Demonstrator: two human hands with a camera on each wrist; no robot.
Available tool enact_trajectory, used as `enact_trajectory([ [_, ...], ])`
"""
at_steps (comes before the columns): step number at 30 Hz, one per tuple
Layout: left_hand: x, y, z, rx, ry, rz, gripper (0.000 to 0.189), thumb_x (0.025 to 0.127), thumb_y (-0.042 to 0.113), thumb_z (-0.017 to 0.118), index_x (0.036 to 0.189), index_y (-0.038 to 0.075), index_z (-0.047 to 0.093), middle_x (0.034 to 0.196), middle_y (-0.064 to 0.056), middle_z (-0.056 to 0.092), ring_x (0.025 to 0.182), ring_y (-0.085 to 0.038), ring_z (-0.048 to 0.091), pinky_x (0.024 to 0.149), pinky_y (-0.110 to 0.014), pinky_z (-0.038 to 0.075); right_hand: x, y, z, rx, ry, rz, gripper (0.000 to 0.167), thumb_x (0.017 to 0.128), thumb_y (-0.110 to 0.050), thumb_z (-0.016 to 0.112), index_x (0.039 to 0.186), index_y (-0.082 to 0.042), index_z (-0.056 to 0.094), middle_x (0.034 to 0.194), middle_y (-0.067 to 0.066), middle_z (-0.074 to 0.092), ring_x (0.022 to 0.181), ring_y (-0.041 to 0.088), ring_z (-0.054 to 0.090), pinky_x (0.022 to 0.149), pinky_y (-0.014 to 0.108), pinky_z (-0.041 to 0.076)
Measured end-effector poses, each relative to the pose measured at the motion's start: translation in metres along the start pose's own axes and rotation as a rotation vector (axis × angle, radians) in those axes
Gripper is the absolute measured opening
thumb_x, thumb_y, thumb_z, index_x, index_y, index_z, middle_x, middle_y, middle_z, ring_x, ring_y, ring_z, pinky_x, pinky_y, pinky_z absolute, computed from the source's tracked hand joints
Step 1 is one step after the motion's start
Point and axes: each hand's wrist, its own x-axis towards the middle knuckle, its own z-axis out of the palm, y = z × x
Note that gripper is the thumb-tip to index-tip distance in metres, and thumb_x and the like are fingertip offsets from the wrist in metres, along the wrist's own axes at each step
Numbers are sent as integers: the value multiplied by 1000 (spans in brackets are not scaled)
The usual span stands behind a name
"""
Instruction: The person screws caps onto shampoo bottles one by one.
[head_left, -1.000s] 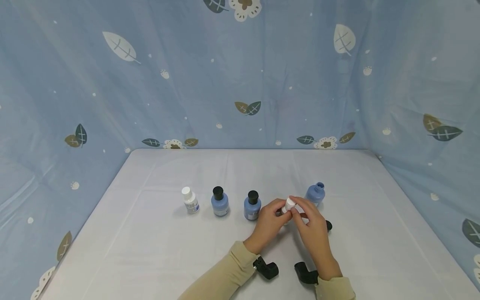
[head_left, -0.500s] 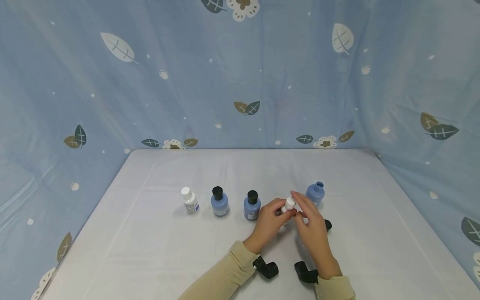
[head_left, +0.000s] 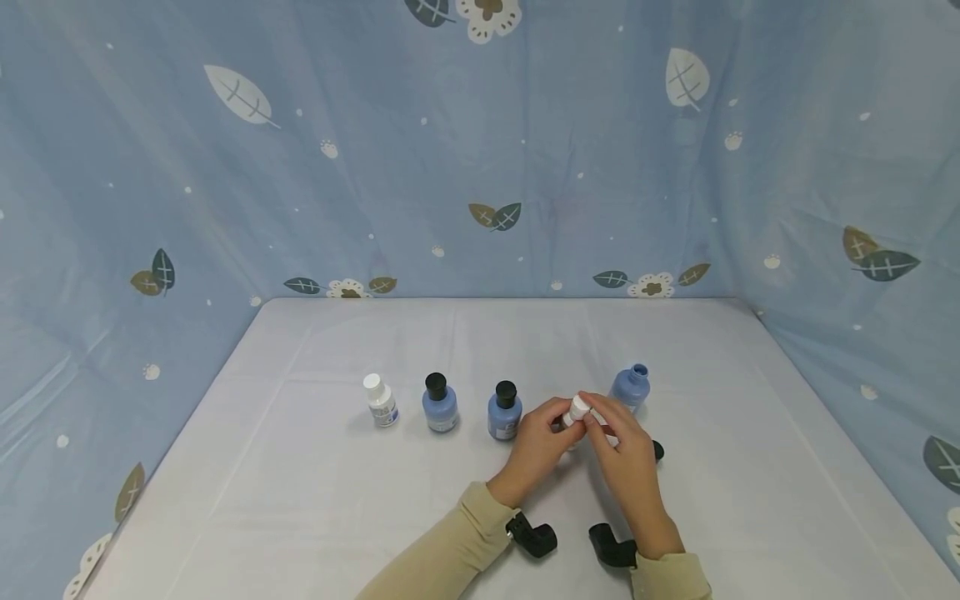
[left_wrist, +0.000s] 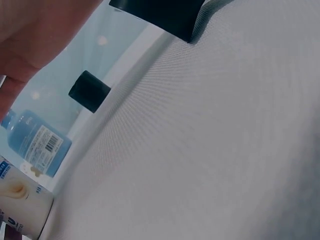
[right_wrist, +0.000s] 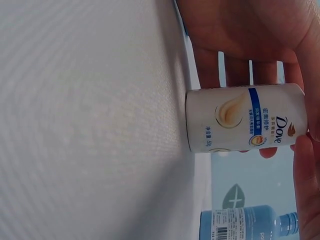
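Both hands at work on a white Dove bottle (right_wrist: 235, 120) at the right of the row on the white cloth-covered table (head_left: 300, 500).
The left hand (head_left: 534, 446) has its fingers curled round the bottle, while the right hand (head_left: 624, 454) pinches the white cap (head_left: 577, 408) between thumb and fingertip; an uncapped blue bottle (head_left: 630, 386) stands just beyond that hand, a loose black cap (head_left: 658, 451) lies beside it, and to the left stand 2 black-capped blue bottles (head_left: 440, 410) and 1 white-capped white bottle (head_left: 383, 407), all 3 upright.
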Motion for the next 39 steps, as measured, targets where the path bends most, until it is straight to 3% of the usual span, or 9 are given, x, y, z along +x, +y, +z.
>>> enact_trajectory([
  [7, 0, 0, -1, 1, -7, -30, 22, 84, 25, 62, 106, 21, 64, 93, 11, 60, 82, -4, 54, 70, -21, 46, 1, 1, 1, 20, 10, -8, 32, 84, -12, 63, 115, -16, 60, 113, -2, 56, 101, 10, 50, 68, 18, 46],
  [21, 0, 0, -2, -4, -16, -9, 20, 85, 29, 61, 103, 21, 64, 94, 10, 60, 83, -4, 54, 70, -21, 46, 2, 1, 1, 20, -13, 30, 36, 84, -16, 63, 120, -17, 56, 114, -2, 53, 100, 12, 49, 69, 20, 47],
  [25, 0, 1, -2, 1, -16, 1, 20, 85, 28, 61, 102, 20, 63, 93, 8, 60, 79, -4, 53, 65, -20, 46, 1, 1, 1, 10, -30, 23, 40, 84, -5, 59, 122, -18, 55, 121, -1, 51, 107, 14, 48, 70, 23, 48],
  [30, -2, 19, -6, -14, -22, 25, 18, 85, 22, 62, 100, 15, 63, 91, 3, 60, 74, -5, 50, 60, -21, 45, 0, 0, -1, 14, -68, 9, 53, 82, 6, 51, 127, -22, 51, 129, -2, 48, 114, 13, 45, 73, 21, 47],
  [34, -3, 33, -11, -16, -19, 32, 15, 84, 18, 62, 98, 12, 63, 88, 0, 60, 72, -6, 50, 59, -21, 45, 0, 0, -1, 28, -82, -1, 52, 84, 4, 51, 128, -24, 50, 128, -5, 48, 113, 11, 46, 74, 18, 45],
  [39, -2, 18, -6, -1, -15, 18, 14, 85, 21, 62, 97, 15, 63, 88, 5, 59, 72, -4, 51, 60, -20, 45, -1, 1, 0, 18, -59, -15, 42, 86, -1, 53, 123, -20, 55, 123, -3, 53, 109, 12, 49, 74, 18, 45],
])
